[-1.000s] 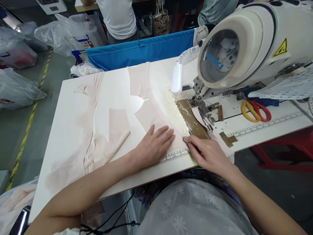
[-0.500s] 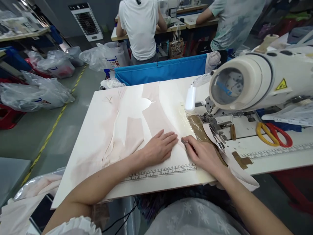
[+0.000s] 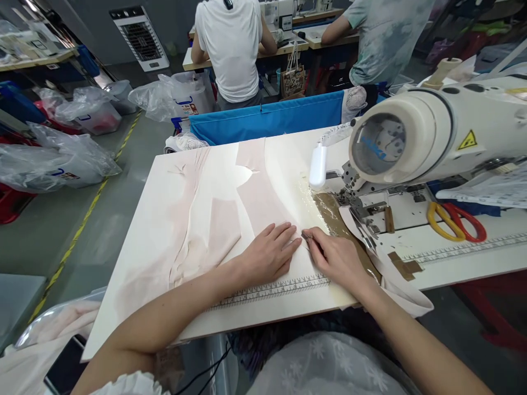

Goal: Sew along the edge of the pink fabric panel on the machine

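Pale pink fabric [image 3: 263,200] lies spread over the white tabletop [image 3: 142,230]. Its lower right part is under the fingers of my left hand [image 3: 269,253], which rests flat with the fingers stretched out. Just to the right, my right hand [image 3: 335,258] pinches a small dark metal tool [image 3: 305,235] at the fabric's edge; what kind of tool it is cannot be made out. Another pink piece [image 3: 224,222], partly creased, lies left of my left hand. A printed ruler strip [image 3: 272,291] runs along the table's front edge, below my left hand.
A sewing machine [image 3: 411,134] stands at the right, with yellow and red scissors [image 3: 457,221] beside it. A pink strip [image 3: 401,288] hangs past the front edge. Beyond the blue cloth [image 3: 267,112], two people sit at tables. A phone [image 3: 66,365] lies lower left.
The whole view has shifted slightly. My right hand and the small tool are a little nearer my left hand's fingertips. The fabric lies much as before.
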Action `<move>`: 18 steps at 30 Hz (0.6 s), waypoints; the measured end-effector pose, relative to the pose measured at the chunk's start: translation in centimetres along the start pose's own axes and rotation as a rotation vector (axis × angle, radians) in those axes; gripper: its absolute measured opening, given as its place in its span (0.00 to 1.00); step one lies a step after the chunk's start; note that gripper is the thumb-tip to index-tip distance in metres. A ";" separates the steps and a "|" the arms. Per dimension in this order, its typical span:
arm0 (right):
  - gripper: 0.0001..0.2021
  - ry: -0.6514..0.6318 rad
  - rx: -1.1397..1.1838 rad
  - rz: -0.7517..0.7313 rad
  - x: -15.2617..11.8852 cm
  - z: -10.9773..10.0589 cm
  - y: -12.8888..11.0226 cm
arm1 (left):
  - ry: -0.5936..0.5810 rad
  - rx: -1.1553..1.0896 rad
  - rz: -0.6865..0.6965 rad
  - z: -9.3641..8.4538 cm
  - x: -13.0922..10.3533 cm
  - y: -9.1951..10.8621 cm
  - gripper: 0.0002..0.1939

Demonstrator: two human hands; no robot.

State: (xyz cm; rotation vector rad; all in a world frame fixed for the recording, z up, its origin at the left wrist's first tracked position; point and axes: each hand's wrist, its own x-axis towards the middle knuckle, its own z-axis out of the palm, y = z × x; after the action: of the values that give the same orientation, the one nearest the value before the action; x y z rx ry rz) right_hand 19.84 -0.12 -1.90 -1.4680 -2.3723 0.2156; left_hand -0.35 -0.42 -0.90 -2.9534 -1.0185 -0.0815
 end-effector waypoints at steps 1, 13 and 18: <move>0.14 -0.010 -0.015 -0.007 0.0 -0.1 0.0 | 0.006 0.007 0.003 0.0 0.0 0.0 0.22; 0.14 -0.021 0.036 -0.054 -3.5 -2.3 1.5 | 0.031 0.085 -0.094 -0.5 0.3 0.3 0.21; 0.12 -0.203 -0.114 0.019 0.7 -1.6 -0.5 | 0.019 0.011 -0.087 -0.6 0.3 -0.4 0.23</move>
State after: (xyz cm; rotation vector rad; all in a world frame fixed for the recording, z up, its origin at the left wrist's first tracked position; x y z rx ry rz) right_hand 19.72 0.18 -0.15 -1.5894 -2.5698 0.2486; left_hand -0.41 0.06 -0.31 -2.8923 -1.1407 -0.1042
